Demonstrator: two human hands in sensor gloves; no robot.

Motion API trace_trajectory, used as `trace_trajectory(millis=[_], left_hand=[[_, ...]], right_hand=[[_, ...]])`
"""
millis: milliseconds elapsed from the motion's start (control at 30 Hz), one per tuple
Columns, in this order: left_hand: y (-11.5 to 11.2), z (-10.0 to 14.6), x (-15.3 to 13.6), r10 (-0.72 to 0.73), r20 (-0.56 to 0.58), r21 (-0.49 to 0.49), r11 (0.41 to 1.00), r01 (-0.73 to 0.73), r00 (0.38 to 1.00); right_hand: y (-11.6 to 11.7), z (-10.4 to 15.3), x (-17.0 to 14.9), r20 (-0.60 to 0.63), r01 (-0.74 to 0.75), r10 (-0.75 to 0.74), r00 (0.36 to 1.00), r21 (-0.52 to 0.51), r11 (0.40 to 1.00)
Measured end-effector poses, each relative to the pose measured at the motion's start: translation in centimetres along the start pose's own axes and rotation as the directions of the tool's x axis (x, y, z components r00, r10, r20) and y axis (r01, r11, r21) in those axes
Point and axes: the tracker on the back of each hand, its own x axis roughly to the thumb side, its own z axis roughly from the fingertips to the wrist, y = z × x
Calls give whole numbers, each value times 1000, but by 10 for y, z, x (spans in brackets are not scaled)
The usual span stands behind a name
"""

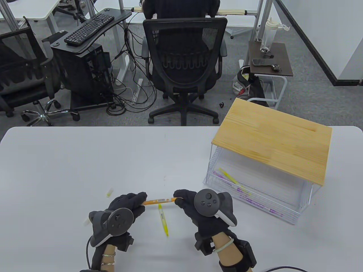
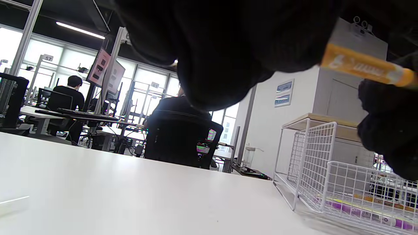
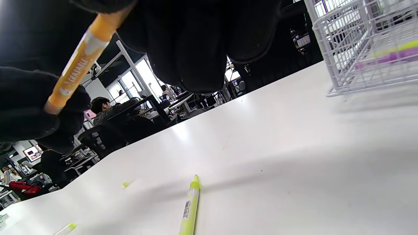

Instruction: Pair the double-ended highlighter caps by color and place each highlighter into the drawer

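An orange highlighter (image 1: 158,201) is held level just above the table, one end in each hand. My left hand (image 1: 138,200) grips its left end and my right hand (image 1: 179,198) pinches its right end. The ends themselves are hidden inside the gloves. In the right wrist view the orange highlighter (image 3: 78,65) runs from my right fingers (image 3: 196,42) down to the left hand (image 3: 32,107). A yellow highlighter (image 1: 163,219) lies loose on the table below it. The wire drawer (image 1: 211,177) stands pulled out at the right, with purple and yellow highlighters (image 1: 227,175) inside.
A small yellow-green cap (image 1: 109,193) lies left of my left hand, and another pale cap (image 1: 86,221) lies further left. The wooden top (image 1: 272,141) covers the drawer frame. Beyond the table's far edge a person sits in a black office chair (image 1: 184,56).
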Motion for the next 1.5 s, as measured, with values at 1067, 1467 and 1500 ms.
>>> trace_trajectory(millis=[1067, 1467, 1500], left_hand=[[-4, 6, -24, -278, -111, -59, 960, 273, 954], [-15, 0, -36, -310, -163, -201, 940, 276, 937], [-18, 0, -38, -318, -168, -220, 935, 279, 933]], right_hand=[[7, 0, -4, -121, -188, 176, 977, -89, 978], [-70, 23, -12, -329, -396, 328, 885, -161, 904], [-79, 25, -17, -372, -430, 347, 861, -166, 887]])
